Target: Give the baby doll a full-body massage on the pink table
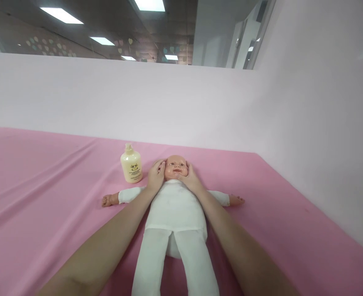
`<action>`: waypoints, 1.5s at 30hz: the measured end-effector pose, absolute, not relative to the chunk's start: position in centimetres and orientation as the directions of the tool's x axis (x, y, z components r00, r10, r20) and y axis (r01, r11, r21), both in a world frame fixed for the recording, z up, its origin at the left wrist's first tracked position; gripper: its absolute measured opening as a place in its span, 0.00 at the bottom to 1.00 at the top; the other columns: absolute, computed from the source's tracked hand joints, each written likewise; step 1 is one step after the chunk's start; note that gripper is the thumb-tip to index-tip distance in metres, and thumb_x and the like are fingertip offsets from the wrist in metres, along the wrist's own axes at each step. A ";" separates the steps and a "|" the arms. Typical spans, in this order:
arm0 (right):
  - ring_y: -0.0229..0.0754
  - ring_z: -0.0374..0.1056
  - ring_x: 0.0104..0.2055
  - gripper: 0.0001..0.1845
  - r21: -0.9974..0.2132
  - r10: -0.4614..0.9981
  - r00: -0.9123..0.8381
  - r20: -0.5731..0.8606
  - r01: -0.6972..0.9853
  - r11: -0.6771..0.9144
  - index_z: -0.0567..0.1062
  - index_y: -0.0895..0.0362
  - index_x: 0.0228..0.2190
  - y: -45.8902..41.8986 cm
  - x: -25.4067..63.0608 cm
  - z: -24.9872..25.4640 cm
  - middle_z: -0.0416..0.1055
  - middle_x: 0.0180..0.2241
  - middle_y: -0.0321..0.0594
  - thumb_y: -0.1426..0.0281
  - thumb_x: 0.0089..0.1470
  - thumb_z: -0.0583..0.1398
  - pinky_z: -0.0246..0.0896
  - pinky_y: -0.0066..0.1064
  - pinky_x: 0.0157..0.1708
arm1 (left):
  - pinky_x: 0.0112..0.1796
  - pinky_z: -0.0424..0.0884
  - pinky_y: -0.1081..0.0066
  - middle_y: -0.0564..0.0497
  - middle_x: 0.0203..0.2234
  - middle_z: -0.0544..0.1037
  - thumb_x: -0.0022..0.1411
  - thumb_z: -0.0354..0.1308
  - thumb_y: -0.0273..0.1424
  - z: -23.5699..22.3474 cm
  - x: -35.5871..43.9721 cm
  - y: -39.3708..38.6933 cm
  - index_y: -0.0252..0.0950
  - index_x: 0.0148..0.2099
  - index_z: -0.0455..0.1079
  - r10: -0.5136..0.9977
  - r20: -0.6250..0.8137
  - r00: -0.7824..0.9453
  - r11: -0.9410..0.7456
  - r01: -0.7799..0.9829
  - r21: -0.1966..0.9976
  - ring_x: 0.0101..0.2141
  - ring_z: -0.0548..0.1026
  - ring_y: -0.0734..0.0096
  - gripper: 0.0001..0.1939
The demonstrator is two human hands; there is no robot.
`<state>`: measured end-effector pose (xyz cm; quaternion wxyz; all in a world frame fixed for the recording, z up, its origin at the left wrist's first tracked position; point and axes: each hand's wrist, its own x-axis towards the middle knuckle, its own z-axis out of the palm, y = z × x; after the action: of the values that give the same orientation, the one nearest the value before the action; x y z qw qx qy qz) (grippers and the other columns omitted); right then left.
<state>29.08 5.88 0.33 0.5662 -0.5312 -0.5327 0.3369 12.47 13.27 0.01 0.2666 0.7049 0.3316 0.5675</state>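
Note:
A baby doll (175, 205) with a white cloth body lies on its back, its arms stretched out to both sides. My left hand (156, 174) cups the left side of the doll's head, fingers bent along it. Against the other side of the head rests my right hand (191, 177), its thumb across the doll's chin and cheek and its other fingers partly hidden behind the head. A pale yellow pump bottle (132, 165) with dark print stands upright just left of my left hand, not touching it.
A pink sheet (61, 197) with some creases covers the surface under the doll. A white wall (122, 100) rises behind it, and another white wall (329, 123) stands on the right. Above the back wall, a window (113, 24) shows ceiling lights.

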 end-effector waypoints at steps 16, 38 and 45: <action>0.51 0.63 0.61 0.70 -0.992 0.988 0.101 0.114 -0.041 0.119 0.35 0.50 0.68 6.6 29.8 0.3 0.58 0.64 0.44 0.72 0.33 0.70 0.58 0.45 0.61 | 0.65 0.50 0.55 0.38 0.67 0.54 0.48 0.70 0.44 0.1 12.6 12.7 0.35 0.70 0.49 0.749 0.531 0.395 -0.635 0.200 0.746 0.66 0.53 0.49 0.54; 0.46 0.66 0.58 0.54 -0.881 0.977 0.172 0.127 -0.434 0.191 0.61 0.49 0.62 8.6 30.7 -2.0 0.70 0.56 0.30 0.79 0.28 0.53 0.67 0.34 0.52 | 0.67 0.43 0.60 0.48 0.69 0.49 0.63 0.56 0.44 0.1 12.4 12.7 0.40 0.70 0.50 0.780 0.451 0.434 -0.483 -0.040 0.874 0.68 0.46 0.60 0.38; 0.45 0.68 0.56 0.57 -0.909 0.982 0.157 0.107 -0.385 0.161 0.55 0.48 0.65 7.9 30.5 -1.6 0.65 0.60 0.32 0.80 0.29 0.54 0.69 0.30 0.45 | 0.65 0.51 0.58 0.42 0.69 0.49 0.50 0.68 0.43 0.2 12.5 12.5 0.38 0.71 0.44 0.772 0.459 0.440 -0.545 0.084 0.835 0.67 0.50 0.54 0.53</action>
<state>30.46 7.87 -1.56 0.6560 -0.3850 -0.3873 0.5209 12.49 12.49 0.17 0.3843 0.7564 0.2830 0.4474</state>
